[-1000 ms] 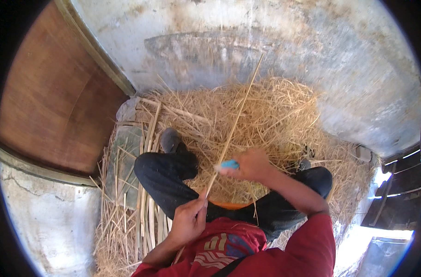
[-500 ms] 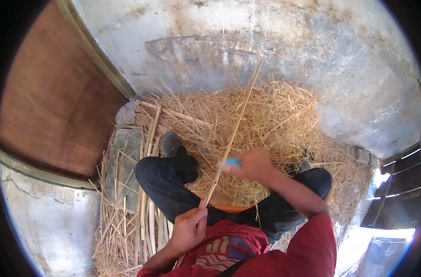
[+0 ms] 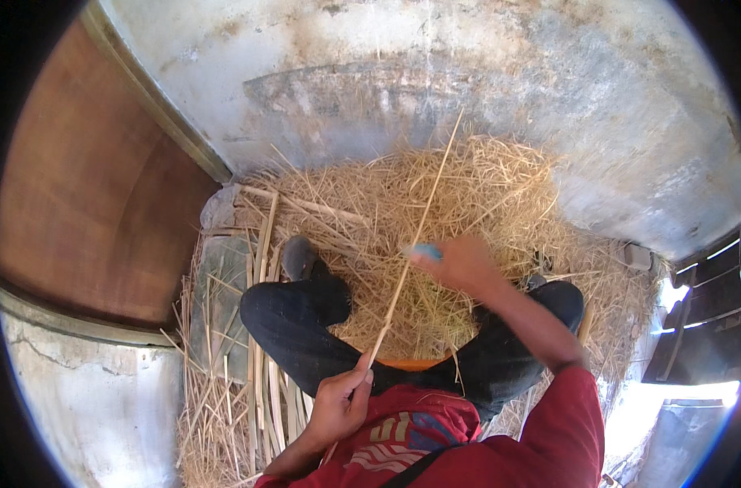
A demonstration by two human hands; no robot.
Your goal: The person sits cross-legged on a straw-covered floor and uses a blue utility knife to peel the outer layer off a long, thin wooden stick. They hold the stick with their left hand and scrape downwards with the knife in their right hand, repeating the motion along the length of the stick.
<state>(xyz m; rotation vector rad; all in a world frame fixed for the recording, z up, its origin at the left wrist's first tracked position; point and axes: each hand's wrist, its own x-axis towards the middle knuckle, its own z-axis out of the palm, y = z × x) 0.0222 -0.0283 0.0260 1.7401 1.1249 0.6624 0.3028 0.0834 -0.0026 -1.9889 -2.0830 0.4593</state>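
Low in front of my body, my left hand [image 3: 344, 403] is closed around the lower end of a long, thin bamboo strip [image 3: 397, 294]. From there the strip slants up and away to the right, its tip in front of the wall. Farther along it, my right hand [image 3: 466, 265] grips a blue-handled cutter knife [image 3: 427, 252]. The knife meets the strip from the right side; its blade is smeared by motion. A small knot shows on the strip between my two hands.
Pale shavings [image 3: 501, 175] heap between and beyond my bent legs. Split bamboo strips [image 3: 261, 382] lie at the left, by a grey slab [image 3: 224, 305]. A stained wall [image 3: 346, 98] stands ahead, a brown panel [image 3: 102, 187] at the left. Something orange [image 3: 407, 364] shows between my thighs.
My right hand and the knife have moved away from me along the strip, toward its far end. My left hand keeps its hold, shifted slightly right in the view.
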